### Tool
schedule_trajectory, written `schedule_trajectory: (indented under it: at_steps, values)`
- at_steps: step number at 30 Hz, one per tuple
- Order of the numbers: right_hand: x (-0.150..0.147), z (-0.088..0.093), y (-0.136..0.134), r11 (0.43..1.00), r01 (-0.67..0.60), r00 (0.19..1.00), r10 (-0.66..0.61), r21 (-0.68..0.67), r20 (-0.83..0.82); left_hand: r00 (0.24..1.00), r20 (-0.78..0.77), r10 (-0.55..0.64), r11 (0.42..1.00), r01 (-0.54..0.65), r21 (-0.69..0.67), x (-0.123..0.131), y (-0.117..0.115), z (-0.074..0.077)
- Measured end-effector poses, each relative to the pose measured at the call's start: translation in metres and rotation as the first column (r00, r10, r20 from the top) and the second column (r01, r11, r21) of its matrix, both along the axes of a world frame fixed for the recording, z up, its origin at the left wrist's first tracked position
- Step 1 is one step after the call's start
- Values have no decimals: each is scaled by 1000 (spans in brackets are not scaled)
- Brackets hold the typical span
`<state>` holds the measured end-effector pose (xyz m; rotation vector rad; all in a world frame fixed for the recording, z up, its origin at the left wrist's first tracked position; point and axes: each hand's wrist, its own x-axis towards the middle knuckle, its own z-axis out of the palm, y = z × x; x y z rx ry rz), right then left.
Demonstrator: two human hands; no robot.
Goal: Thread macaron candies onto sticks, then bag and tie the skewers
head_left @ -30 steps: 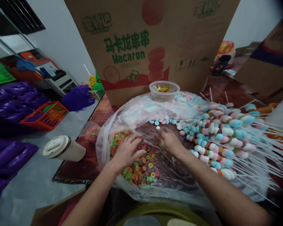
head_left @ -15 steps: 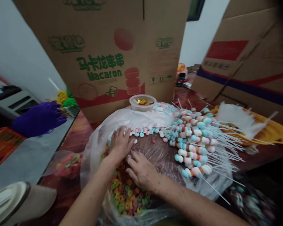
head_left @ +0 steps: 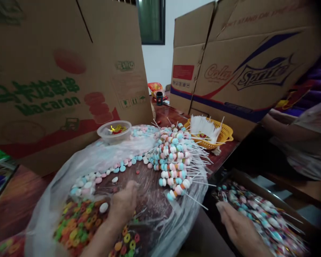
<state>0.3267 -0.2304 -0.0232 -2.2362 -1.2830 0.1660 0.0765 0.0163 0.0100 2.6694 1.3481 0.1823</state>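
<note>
My left hand [head_left: 123, 205] lies on a clear plastic sheet [head_left: 155, 200], its fingers curled under; what they hold is hidden. A white candy [head_left: 104, 207] sits just left of it, beside a heap of coloured ring candies [head_left: 75, 228]. A row of pastel candies [head_left: 101, 176] runs beyond the hand. A pile of candy skewers [head_left: 173, 157] lies to its upper right. My right hand [head_left: 235, 223] is stretched out flat and open, off the table, at the edge of a box of wrapped skewers [head_left: 262, 217].
A plastic bowl [head_left: 114, 131] stands before a tall Macaron carton [head_left: 56, 100]. A yellow basket [head_left: 226, 134] holds white sticks. A Cola-Sprite carton [head_left: 243, 78] leans at the right. Another person's arm [head_left: 283, 128] is at the far right. The wooden table [head_left: 13, 207] shows at left.
The view has swung right. My right hand left the plastic sheet and moved right to the box of wrapped skewers. My left hand drew back from the pastel candies.
</note>
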Motion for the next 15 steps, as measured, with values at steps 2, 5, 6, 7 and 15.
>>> schedule_trajectory:
  at_steps: [2, 5, 6, 7, 15]
  values:
    - [30, -6, -15, 986, 127, 992, -127, -108, 10, 1000, -20, -11, 999, 12, 44, 29, -23, -2]
    - [71, -11, -29, 940, 253, 968, -244, -230, 65, 995, -68, -69, 990, 76, 115, 46, -42, -10]
    - [82, -13, -30, 933, 271, 962, -255, -236, 95, 990, -81, -113, 985, 122, 126, 44, -43, -14]
    - [93, -14, -28, 933, 279, 958, -255, -226, 130, 983, -93, -158, 976, 170, 134, 40, -43, -17]
    - [185, -8, 80, 908, 406, 887, -364, -106, 286, 918, -192, -346, 846, 394, 359, 13, -44, -36]
